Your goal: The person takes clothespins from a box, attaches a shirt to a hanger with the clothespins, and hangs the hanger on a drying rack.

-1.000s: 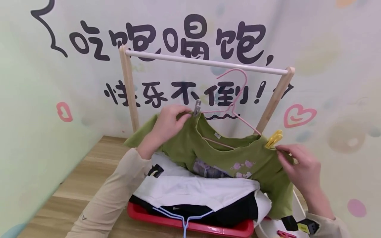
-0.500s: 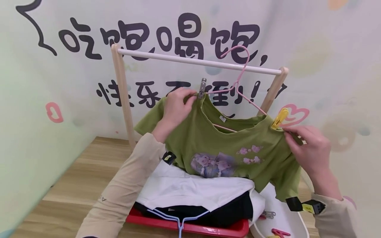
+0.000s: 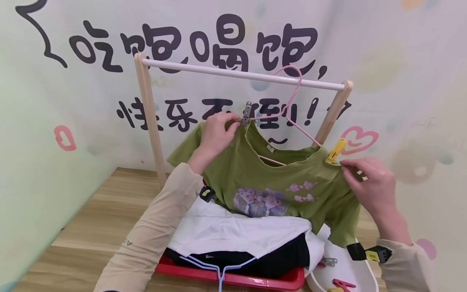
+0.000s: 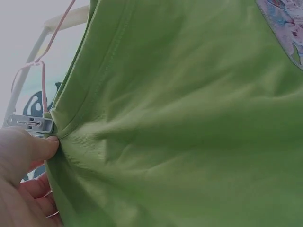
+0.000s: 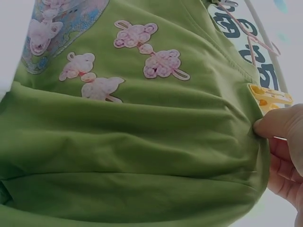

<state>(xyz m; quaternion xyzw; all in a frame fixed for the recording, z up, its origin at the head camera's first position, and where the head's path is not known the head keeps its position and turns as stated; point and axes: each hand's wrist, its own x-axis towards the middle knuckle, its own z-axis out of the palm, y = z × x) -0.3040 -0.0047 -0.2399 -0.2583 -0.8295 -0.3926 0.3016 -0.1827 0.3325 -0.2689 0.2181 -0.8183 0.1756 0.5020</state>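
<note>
My left grip [image 3: 220, 130] is pinching the green shirt [image 3: 277, 178] beside the gray clip [image 3: 246, 113]; my right grip [image 3: 371, 180] is pinching it beside the yellow clip [image 3: 335, 151]. The shirt is hanging mid-frame. I think I should be moving both sides together, so the pink hanger [image 3: 286, 109] isn't tipping near the white bar [image 3: 233, 73]. Lower middle, white clothes [image 3: 233, 235] over a red tub [image 3: 270, 280] are crowding the shirt's bottom.

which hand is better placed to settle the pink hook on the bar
Probably the left hand: in the head view it sits higher and nearer the hook than the right hand. Both pinch the shirt, so it would first let go.
</note>
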